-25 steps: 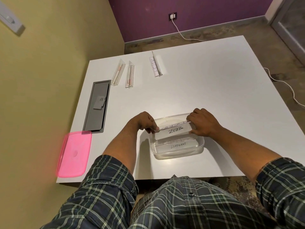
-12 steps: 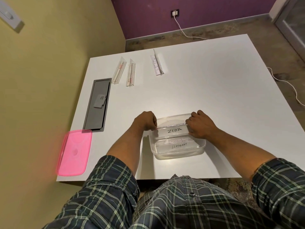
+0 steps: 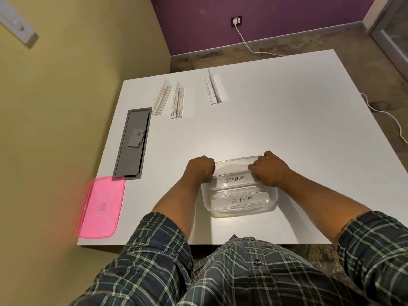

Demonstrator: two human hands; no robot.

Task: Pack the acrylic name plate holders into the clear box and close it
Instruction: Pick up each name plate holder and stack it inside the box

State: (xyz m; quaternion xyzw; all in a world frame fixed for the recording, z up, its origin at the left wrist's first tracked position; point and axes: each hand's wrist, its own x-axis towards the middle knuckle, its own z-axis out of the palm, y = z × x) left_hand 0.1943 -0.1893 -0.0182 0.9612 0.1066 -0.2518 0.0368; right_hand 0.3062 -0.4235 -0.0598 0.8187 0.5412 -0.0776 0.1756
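Observation:
The clear box (image 3: pixel 240 209) sits near the table's front edge. Inside it lie a holder labelled ELEPHANT (image 3: pixel 241 200) at the front and one labelled ZEBRA (image 3: pixel 235 180) behind it. My left hand (image 3: pixel 199 168) grips the ZEBRA holder's left end and my right hand (image 3: pixel 268 170) its right end, both over the box's far half. Three more holders lie at the far left of the table: two side by side (image 3: pixel 162 100) (image 3: pixel 178 103) and one with a paper label (image 3: pixel 213 90). The pink lid (image 3: pixel 101 206) rests at the front left corner.
A grey cable hatch (image 3: pixel 133 142) is set into the white table (image 3: pixel 287 120) along its left edge. A yellow wall runs close on the left. A white cable (image 3: pixel 386 115) trails on the floor at the right.
Both hands have lowered the ZEBRA holder deeper into the box, behind the ELEPHANT holder. The camera view has shifted slightly.

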